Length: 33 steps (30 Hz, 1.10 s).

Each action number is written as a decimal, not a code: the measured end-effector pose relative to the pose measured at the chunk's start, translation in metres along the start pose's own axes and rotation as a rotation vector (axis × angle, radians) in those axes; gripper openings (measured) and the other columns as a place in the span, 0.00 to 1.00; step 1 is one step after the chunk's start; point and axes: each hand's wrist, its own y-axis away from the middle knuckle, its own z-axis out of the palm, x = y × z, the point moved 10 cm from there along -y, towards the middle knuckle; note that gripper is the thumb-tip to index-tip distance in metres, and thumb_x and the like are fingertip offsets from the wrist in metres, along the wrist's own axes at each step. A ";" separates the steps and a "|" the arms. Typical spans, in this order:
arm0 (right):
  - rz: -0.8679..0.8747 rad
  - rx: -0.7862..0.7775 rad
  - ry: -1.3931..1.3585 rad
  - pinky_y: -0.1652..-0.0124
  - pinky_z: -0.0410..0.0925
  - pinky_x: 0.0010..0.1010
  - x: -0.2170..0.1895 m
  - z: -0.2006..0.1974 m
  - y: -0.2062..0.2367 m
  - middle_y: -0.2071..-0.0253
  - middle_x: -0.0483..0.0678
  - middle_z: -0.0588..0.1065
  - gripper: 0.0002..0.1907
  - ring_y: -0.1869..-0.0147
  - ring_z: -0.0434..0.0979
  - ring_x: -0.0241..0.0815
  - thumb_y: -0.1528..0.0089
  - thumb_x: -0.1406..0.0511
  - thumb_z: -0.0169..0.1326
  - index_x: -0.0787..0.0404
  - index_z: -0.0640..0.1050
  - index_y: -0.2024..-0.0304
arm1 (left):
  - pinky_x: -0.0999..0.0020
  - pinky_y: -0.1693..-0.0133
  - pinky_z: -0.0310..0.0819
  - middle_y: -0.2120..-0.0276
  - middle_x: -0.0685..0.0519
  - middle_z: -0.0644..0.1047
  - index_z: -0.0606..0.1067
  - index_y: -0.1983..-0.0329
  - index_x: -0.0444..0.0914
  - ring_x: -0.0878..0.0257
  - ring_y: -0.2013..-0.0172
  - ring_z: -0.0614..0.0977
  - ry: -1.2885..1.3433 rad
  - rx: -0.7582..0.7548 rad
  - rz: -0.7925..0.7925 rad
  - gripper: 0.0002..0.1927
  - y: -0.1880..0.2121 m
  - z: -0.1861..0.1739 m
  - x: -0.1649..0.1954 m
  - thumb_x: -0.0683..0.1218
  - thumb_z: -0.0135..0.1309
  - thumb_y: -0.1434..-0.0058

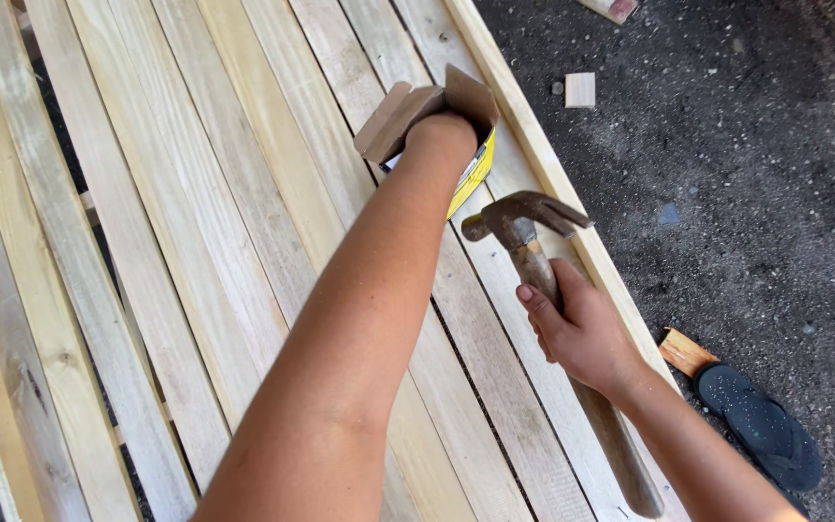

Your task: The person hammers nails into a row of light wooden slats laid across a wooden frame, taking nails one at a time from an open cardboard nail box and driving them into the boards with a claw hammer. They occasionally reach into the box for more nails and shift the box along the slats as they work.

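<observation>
My left hand (440,135) reaches inside an open cardboard box (466,101) with a yellow side, which stands on the wooden slats; the fingers are hidden in the box. My right hand (582,333) grips the wooden handle of a rusty claw hammer (524,227), close below its head. The hammer's head points away from me, just right of the box, and its long handle (620,454) runs back under my wrist.
A frame of pale wooden slats (195,242) fills the left and middle. To the right lies dark gravel ground (756,174) with a small wood block (580,89), a wood scrap (685,350) and a dark sandal (765,425).
</observation>
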 end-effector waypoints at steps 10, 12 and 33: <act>-0.143 -0.018 -0.312 0.80 0.65 0.28 -0.011 0.013 0.000 0.78 0.43 0.67 0.12 0.80 0.66 0.32 0.32 0.59 0.50 0.61 0.70 0.54 | 0.58 0.60 0.76 0.60 0.49 0.82 0.82 0.58 0.43 0.55 0.61 0.83 0.138 0.111 0.138 0.08 0.041 -0.059 -0.015 0.47 0.59 0.40; -0.175 -0.002 -0.272 0.79 0.65 0.27 -0.018 0.009 0.005 0.78 0.43 0.67 0.12 0.79 0.66 0.32 0.32 0.60 0.50 0.62 0.70 0.53 | 0.58 0.61 0.76 0.61 0.49 0.82 0.82 0.59 0.44 0.55 0.63 0.83 0.225 0.227 0.208 0.08 0.055 -0.081 -0.019 0.47 0.60 0.41; 0.032 -0.293 0.276 0.79 0.64 0.36 -0.072 0.090 -0.004 0.81 0.46 0.65 0.15 0.81 0.63 0.38 0.33 0.58 0.56 0.62 0.69 0.64 | 0.72 0.64 0.78 0.65 0.55 0.85 0.83 0.55 0.38 0.68 0.66 0.84 1.543 0.808 -0.152 0.08 0.288 0.182 -0.149 0.42 0.60 0.36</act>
